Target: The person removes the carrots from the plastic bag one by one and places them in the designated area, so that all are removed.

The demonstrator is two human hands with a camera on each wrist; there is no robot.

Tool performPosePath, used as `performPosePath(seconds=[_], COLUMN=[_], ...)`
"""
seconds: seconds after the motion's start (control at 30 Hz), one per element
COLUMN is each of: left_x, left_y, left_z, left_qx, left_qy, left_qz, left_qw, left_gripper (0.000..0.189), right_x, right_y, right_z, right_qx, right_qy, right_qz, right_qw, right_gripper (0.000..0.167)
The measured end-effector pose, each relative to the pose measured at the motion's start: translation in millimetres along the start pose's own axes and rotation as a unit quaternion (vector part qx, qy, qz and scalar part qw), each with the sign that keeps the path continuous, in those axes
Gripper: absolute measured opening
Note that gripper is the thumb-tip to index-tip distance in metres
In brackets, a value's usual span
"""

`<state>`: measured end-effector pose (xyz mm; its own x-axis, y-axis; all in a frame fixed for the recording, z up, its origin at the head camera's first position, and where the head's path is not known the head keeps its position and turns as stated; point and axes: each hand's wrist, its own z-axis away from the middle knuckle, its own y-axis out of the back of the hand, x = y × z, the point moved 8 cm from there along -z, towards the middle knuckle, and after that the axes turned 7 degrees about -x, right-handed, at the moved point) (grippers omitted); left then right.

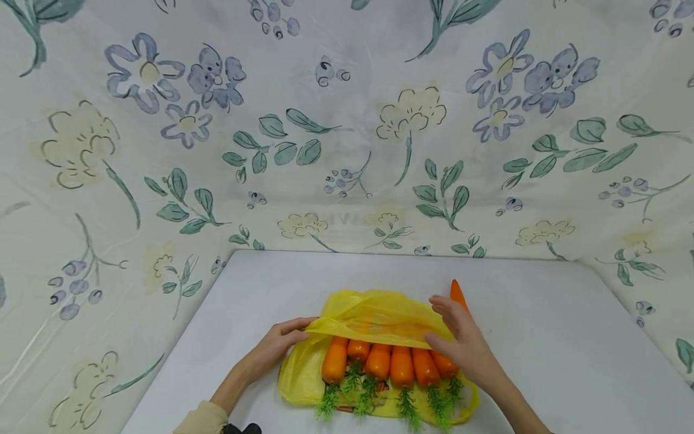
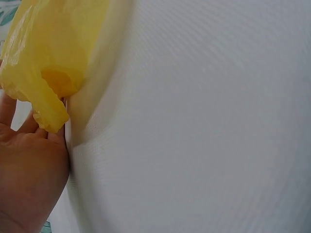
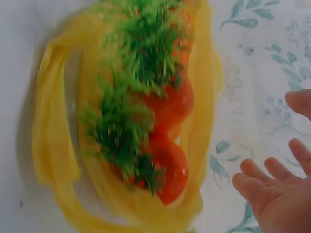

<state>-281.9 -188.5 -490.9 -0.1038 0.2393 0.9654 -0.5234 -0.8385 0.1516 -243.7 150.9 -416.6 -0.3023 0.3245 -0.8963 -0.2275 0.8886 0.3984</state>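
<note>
Plainly, floral sheeting [image 1: 358, 208] backs the white table [image 1: 558, 337] bearing the bag [image 1: 300, 380].

A yellow bag [image 1: 374, 298] lay on the white tabletop [image 1: 564, 337], its upper layer drawn partly over a row of orange carrots [image 1: 402, 364]. Six blunt ends showed at the mouth, their green tops [image 1: 406, 410] pointing toward the person, and more orange showed dimly through the film. The left hand [image 1: 276, 342] pinched the bag's left edge; the right hand [image 1: 463, 340] was at the right end, fingers and thumb apart. Just beyond it poked an orange tip [image 1: 457, 292]. A beige sleeve [image 1: 202, 419] covered the left forearm. A flowered backdrop [image 1: 352, 96] rose behind the tabletop.
</note>
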Motion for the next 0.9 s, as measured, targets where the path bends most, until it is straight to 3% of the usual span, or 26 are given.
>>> performPosePath(seconds=[0.27, 0.53, 0.9], left_x=[2.0, 2.6, -0.8], left_y=[-1.3, -0.6, -0.3], left_z=[0.7, 1.5, 1.1], left_qx=[-0.004, -0.001, 0.004], left_qy=[-0.009, -0.008, -0.001], left_qz=[0.0, -0.004, 0.008], left_qw=[1.0, 1.0, 1.0], left_gripper=[0.047, 0.046, 0.047], right_x=[-2, -9, -14], right_y=[-17, -36, -61], right_z=[-2.8, -5.1, -11.4], right_qx=[-0.01, -0.044, -0.084], right_qy=[-0.013, -0.003, -0.01], right_qz=[-0.04, -0.07, -0.08], right_qw=[0.9991, 0.9966, 0.9932], right_gripper=[0.058, 0.056, 0.058])
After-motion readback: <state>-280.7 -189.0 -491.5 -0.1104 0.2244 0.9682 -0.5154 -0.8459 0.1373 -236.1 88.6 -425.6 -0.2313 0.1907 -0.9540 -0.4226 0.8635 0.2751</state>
